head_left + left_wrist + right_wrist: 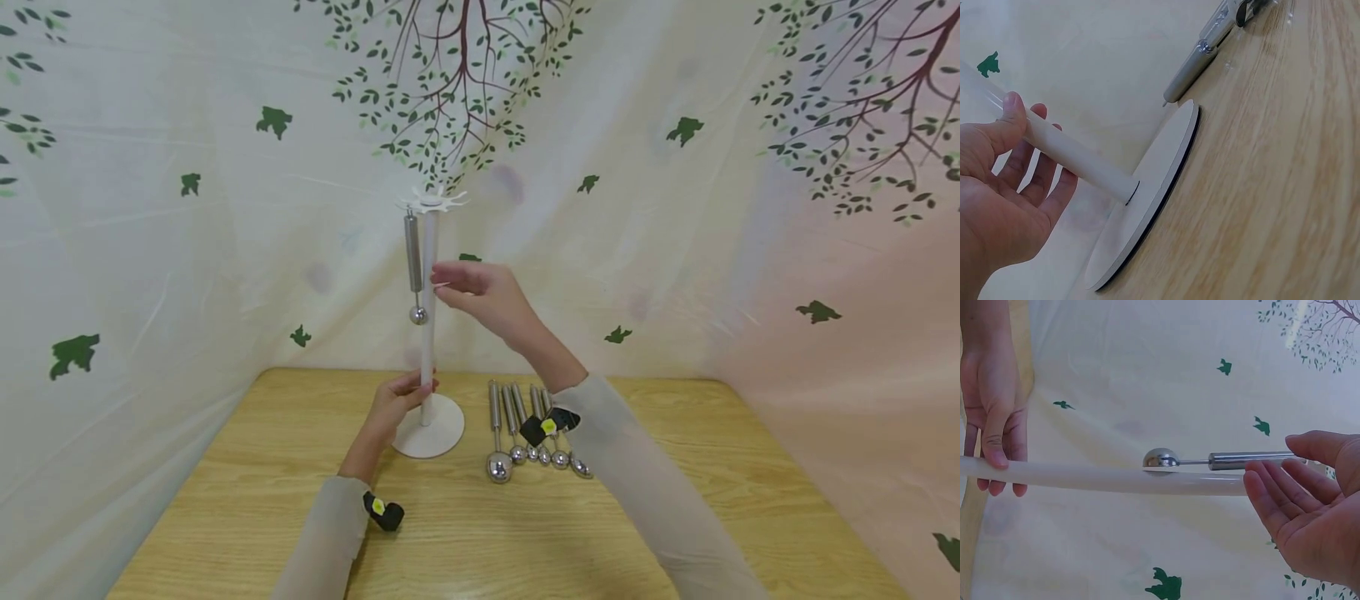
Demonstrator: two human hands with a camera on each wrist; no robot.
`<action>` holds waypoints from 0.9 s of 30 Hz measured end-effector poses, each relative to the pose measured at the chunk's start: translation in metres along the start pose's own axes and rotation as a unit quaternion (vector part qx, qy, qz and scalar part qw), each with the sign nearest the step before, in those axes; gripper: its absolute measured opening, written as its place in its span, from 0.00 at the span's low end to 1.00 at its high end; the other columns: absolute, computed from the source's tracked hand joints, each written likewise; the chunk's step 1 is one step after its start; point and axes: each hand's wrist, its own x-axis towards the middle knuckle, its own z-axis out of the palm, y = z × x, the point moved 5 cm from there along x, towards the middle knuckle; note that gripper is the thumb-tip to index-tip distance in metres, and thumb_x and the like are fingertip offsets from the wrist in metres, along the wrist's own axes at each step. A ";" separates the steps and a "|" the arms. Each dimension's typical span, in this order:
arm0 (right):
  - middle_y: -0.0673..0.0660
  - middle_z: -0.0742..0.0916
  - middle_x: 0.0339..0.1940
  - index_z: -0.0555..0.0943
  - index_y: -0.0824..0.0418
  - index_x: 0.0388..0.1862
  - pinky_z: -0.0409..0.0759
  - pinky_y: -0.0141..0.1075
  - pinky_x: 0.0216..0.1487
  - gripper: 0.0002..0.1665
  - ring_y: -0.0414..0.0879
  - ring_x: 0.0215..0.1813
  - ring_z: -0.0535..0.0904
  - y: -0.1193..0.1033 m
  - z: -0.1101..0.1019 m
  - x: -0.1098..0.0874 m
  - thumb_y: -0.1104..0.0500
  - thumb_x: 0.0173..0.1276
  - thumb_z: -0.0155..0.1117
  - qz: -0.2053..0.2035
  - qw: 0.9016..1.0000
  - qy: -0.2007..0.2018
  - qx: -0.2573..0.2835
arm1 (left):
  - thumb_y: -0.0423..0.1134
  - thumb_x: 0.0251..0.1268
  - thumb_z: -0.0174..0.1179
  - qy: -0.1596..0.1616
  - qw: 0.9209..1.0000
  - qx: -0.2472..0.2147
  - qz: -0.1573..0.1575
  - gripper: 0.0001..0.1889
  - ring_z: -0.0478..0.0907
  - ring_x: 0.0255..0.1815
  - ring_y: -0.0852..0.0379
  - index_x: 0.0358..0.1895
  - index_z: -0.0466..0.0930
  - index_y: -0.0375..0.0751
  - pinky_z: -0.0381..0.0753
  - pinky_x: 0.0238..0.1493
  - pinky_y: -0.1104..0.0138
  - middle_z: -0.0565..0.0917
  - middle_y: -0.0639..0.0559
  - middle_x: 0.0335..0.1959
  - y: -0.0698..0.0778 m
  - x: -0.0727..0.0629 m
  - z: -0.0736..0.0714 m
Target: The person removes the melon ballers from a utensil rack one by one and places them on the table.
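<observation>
A white stand (427, 350) with a round base and a hooked top ring stands upright on the table. Low on its pole (1079, 153), my left hand (393, 406) holds it between thumb and fingers. One steel melon baller (413, 254) hangs from the top ring on the left side of the pole, scoop end down. Beside the pole, at the height of the melon baller's handle (1247, 460), my right hand (483, 298) has its fingers loosely extended and thumb apart. In the right wrist view that hand overlaps the handle's upper end without curling round it.
Several more steel scoops (499, 467) lie in a row on the wooden table (450, 542), right of the base and partly behind the right sleeve. A pale cloth backdrop (225, 275) with printed leaves rises behind the table's far edge.
</observation>
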 end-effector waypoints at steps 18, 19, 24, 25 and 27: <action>0.68 0.79 0.69 0.69 0.70 0.74 0.78 0.44 0.72 0.30 0.58 0.70 0.78 -0.007 0.009 0.026 0.69 0.74 0.61 0.047 0.996 -0.037 0.071 | 0.34 0.74 0.61 -0.001 1.000 0.005 -0.001 0.21 0.85 0.47 0.68 0.66 0.76 0.32 0.79 0.70 0.52 0.90 0.48 0.52 0.000 0.001 0.000; 0.68 0.79 0.69 0.69 0.70 0.74 0.78 0.44 0.72 0.30 0.57 0.70 0.78 -0.007 0.010 0.026 0.69 0.74 0.61 0.049 0.996 -0.037 0.071 | 0.34 0.74 0.61 0.000 1.000 0.005 -0.002 0.21 0.85 0.47 0.68 0.66 0.76 0.31 0.78 0.70 0.51 0.90 0.48 0.52 0.000 0.001 0.000; 0.66 0.80 0.69 0.70 0.69 0.74 0.77 0.43 0.73 0.30 0.57 0.70 0.78 -0.006 0.014 0.029 0.69 0.74 0.61 0.062 0.995 -0.034 0.077 | 0.34 0.73 0.61 0.003 1.000 0.007 -0.006 0.21 0.85 0.48 0.66 0.66 0.77 0.32 0.78 0.70 0.51 0.89 0.45 0.53 -0.001 0.001 0.000; 0.66 0.80 0.69 0.70 0.69 0.74 0.77 0.43 0.73 0.30 0.57 0.70 0.78 -0.006 0.015 0.029 0.69 0.74 0.61 0.063 0.994 -0.033 0.079 | 0.34 0.73 0.61 0.003 1.000 0.009 -0.006 0.21 0.85 0.48 0.65 0.66 0.77 0.32 0.79 0.69 0.51 0.89 0.45 0.53 -0.001 0.001 0.000; 0.66 0.81 0.69 0.70 0.69 0.73 0.77 0.43 0.72 0.30 0.57 0.70 0.78 -0.005 0.016 0.030 0.70 0.74 0.61 0.065 0.994 -0.030 0.083 | 0.34 0.74 0.61 0.002 1.000 0.012 -0.007 0.21 0.85 0.49 0.65 0.67 0.77 0.33 0.79 0.69 0.52 0.89 0.45 0.54 -0.001 0.001 0.000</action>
